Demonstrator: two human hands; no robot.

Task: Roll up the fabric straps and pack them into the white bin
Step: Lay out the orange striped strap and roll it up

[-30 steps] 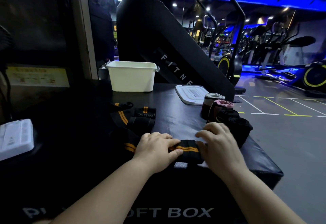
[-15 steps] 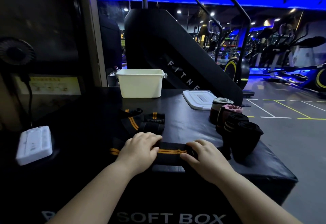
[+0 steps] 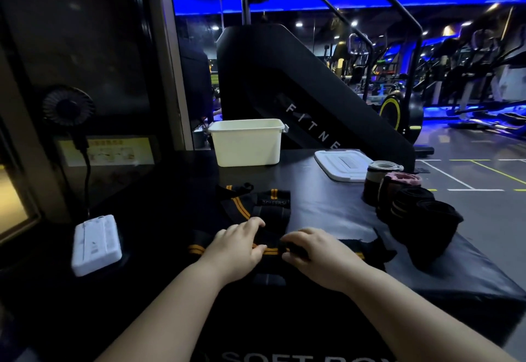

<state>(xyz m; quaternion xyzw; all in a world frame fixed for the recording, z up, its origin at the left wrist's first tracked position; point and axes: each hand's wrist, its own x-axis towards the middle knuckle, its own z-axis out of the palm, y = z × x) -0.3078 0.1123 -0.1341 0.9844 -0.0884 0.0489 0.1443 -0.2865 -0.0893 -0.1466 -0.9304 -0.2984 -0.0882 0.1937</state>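
A black fabric strap with orange stripes (image 3: 196, 248) lies across the near part of the black soft box (image 3: 327, 208). My left hand (image 3: 236, 250) rests on the strap, its fingers bent over the cloth. My right hand (image 3: 316, 253) pinches the strap's rolled end just to the right of it. More loose black and orange straps (image 3: 256, 205) lie in a heap behind my hands. Several rolled straps (image 3: 407, 205) stand at the right edge. The white bin (image 3: 247, 142) stands open at the back, and nothing shows above its rim.
The bin's white lid (image 3: 343, 163) lies flat to the right of the bin. A white power strip (image 3: 95, 243) sits on the left, with a small black fan (image 3: 68, 105) above it. A black stair machine (image 3: 299, 91) rises behind the box. Gym floor lies to the right.
My right hand has moved left along the strap toward my left hand, with the rolled end under its fingers. The camera has tilted and shifted a little.
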